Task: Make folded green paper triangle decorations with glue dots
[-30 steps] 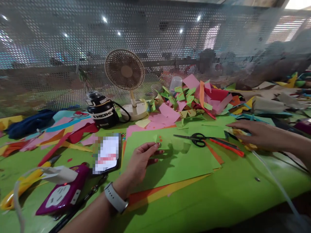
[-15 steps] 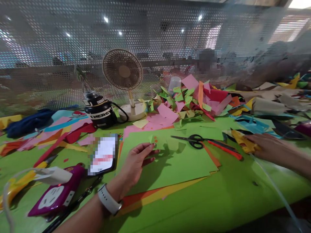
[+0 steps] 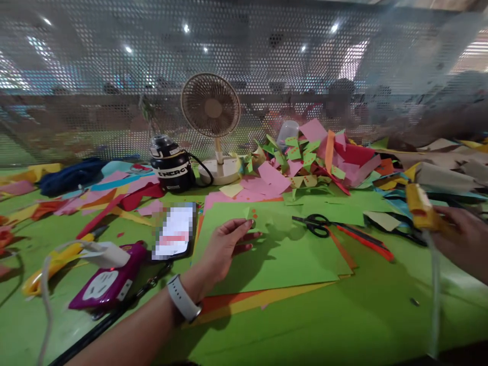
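Between thumb and forefinger, my left hand [image 3: 224, 249] pinches a small green paper piece [image 3: 253, 213] with orange dots, above a stack of green sheets [image 3: 290, 259]. At the right, my right hand [image 3: 457, 229] is wrapped round a yellow tool with a pale cord, a glue gun by its look [image 3: 419, 206], raised off the table with its nozzle up. Black scissors [image 3: 316, 224] rest on the stack's right part, beside a red cutter [image 3: 368, 244].
A phone [image 3: 175, 231], a purple power bank [image 3: 109, 279] and yellow pliers-like handles [image 3: 57, 267] lie left. Behind stand a black bottle [image 3: 171, 165], a fan [image 3: 213, 108] and a pile of cut paper [image 3: 305, 157]. A perforated screen stands beyond.
My right hand has lifted the yellow tool from the table and tilted it upright. The view has shifted, moving the table things to the right. My left hand keeps its pinch.
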{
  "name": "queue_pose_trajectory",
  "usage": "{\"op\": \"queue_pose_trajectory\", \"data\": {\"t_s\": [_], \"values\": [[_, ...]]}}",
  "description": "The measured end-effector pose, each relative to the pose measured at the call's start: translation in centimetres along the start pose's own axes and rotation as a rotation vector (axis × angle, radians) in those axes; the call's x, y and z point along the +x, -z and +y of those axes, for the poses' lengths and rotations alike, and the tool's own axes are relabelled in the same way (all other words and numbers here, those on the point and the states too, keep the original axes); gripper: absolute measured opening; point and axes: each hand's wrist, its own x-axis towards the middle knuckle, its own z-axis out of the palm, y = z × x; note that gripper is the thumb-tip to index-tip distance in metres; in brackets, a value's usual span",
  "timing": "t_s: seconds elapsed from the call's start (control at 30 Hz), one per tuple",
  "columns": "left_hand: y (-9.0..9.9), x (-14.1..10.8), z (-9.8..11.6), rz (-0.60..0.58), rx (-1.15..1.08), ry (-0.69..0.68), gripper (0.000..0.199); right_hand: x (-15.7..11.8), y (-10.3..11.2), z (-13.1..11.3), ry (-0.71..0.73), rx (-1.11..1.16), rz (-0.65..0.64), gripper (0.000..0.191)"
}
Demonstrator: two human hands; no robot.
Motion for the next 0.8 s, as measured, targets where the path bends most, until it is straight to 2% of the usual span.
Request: {"op": "queue_pose_trajectory", "data": {"t_s": [0.07,0.17,0.2,0.27,0.37,0.47,0.63,0.8], "values": [[0.1,0.2,-0.1,-0.017,-0.012,-0.003,0.025,-0.4,-0.3,-2.9,-0.153,0.323,0.036,0.028],[0.4,0.5,-0.4,-0.033,-0.04,-0.006,0.022,-1.3,-1.9,-8.1,-0.28,0.862,-0.106,0.02],[0.5,0.5,-0.4,-0.037,-0.044,-0.011,0.022,-1.6,-2.7,-9.8,-0.3,0.972,-0.181,0.024],[0.7,0.7,-0.5,-0.043,-0.047,-0.019,0.02,-2.5,-4.4,-12.7,-0.227,1.129,-0.337,0.031],[0.6,0.7,-0.4,-0.036,-0.049,-0.022,0.019,-3.8,-6.7,-15.5,0.002,1.089,-0.656,0.039],[0.3,0.6,-0.3,-0.007,-0.054,-0.011,0.019,-5.0,-8.5,-16.8,0.066,1.002,-0.822,0.051],[-0.2,0.1,-0.2,0.009,-0.023,-0.01,0.015,-6.0,-10.4,-16.9,-0.004,0.985,-0.859,0.06],[-0.3,0.2,-0.4,0.016,-0.026,-0.023,0.015,-6.1,-10.9,-16.5,0.032,0.962,-0.878,0.056]]}}
